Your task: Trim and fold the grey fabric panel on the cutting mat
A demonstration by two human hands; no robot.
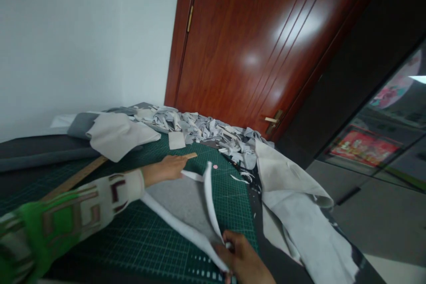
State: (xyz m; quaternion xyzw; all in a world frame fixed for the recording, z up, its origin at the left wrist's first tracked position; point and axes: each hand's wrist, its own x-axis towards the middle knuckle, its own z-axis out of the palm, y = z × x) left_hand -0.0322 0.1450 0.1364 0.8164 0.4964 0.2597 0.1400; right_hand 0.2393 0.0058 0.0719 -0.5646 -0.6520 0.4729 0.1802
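Note:
A piece of grey fabric [181, 199] with pale turned-up edges lies across the green cutting mat [229, 191]. My left hand [168, 167] rests at its far edge, with fingers closed over a wooden ruler [191, 156] whose end pokes out beyond them. At the near right corner, my right hand [241, 255] is closed on the fabric, where two raised edges meet. Something small and pale shows between the right fingers, too blurred and covered to name. A small pink dot [215, 167] lies on the mat beyond the fabric.
Fabric scraps [209, 128] are heaped along the back, by the brown door [239, 44]. Larger pale fabric pieces [296, 204] hang over the table's right side. At left are a folded cloth [116, 135] and another wooden strip [75, 178]. A white wall [83, 31] rises behind.

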